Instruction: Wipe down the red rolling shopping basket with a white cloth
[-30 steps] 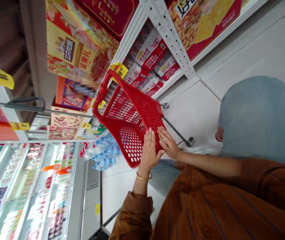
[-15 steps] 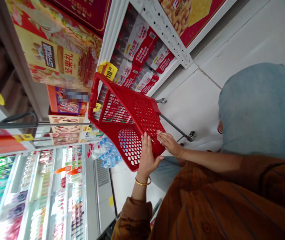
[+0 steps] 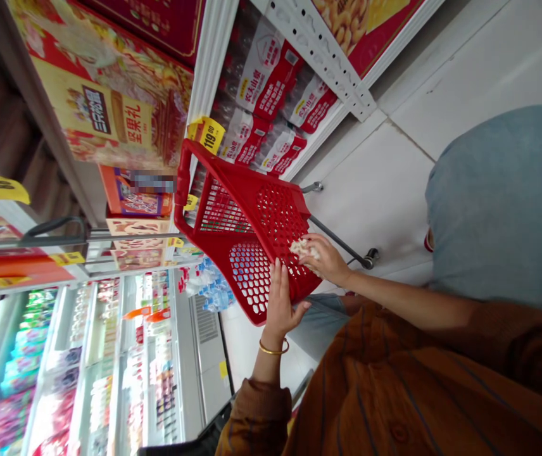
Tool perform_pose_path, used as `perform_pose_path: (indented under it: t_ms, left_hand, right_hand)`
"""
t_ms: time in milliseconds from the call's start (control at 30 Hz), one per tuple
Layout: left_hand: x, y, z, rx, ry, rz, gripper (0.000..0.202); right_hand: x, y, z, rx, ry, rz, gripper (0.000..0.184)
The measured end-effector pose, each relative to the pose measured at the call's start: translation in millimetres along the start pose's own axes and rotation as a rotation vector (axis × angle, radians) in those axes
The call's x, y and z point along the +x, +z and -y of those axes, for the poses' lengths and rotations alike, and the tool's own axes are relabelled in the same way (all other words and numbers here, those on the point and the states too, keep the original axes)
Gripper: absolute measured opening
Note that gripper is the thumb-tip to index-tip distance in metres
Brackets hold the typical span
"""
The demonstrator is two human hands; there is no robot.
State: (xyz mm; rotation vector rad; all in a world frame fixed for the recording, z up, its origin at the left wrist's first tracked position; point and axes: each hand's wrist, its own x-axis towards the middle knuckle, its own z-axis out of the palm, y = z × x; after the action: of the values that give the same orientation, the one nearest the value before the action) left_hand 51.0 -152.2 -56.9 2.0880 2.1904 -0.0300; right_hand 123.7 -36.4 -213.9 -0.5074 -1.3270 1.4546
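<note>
A red plastic shopping cart (image 3: pixel 247 244) with perforated sides stands in front of me, appearing tilted in the head view. My left hand (image 3: pixel 281 297), with a gold bangle at the wrist, lies on the cart's rim, its fingers stretched out and the thumb apart. Bunched in my right hand (image 3: pixel 327 259) is a crumpled white cloth (image 3: pixel 305 248), pressed against the cart's perforated side. The fingers bend over the cloth and hide part of it. Whether it is fabric or tissue I cannot tell.
Packs of red-labelled water bottles (image 3: pixel 266 76) fill the shelf beside the cart. Gift boxes (image 3: pixel 109 107) stand above them, near a yellow price tag (image 3: pixel 210 134). A lit display case (image 3: pixel 100 367) is at the lower left. Cart wheels (image 3: pixel 370 258) rest on the tiled floor (image 3: pixel 394 177).
My right hand lay flat against the cart's side with no cloth showing; now its fingers are bent around the white cloth. My left hand stays on the rim. The view has shifted slightly.
</note>
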Motion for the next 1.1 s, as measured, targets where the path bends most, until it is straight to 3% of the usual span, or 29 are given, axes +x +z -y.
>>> perform_pose_path:
  t_ms: [233,400,600,733,900,1000,1100]
  left_hand:
    - [-4.4,-2.4,-3.9,0.032,-0.001,-0.021,0.086]
    - [-5.2,-2.4,-6.0,0.020,0.000,-0.020,0.087]
    - [-4.2,-3.6,-10.8,0.007,-0.006,0.000,0.089]
    - [-4.4,-3.1,-13.1,0.043,-0.009,0.002,0.088]
    - [-9.3,-2.6,-11.7,0.153,0.001,-0.007,0.090]
    - [-12.6,-5.9,-12.8,0.258,0.000,0.009,0.090]
    - [-12.3,-8.2,-16.5,0.353,0.020,0.001,0.091]
  right_hand:
    - [13.3,-1.6,37.1,-0.013,-0.158,0.124,0.035]
    - [29.2,0.3,50.1,-0.119,-0.068,0.188,0.046]
    - [36.0,23.7,39.8,-0.049,0.096,-0.040,0.030]
    - [28.5,24.2,39.3,-0.005,0.051,-0.077,0.030]
    - [6.8,21.8,48.0,0.074,0.007,0.104,0.040]
    - [-2.6,23.5,49.5,0.076,0.015,0.114,0.042]
    - [-8.8,24.7,48.8,0.092,-0.065,0.119,0.043]
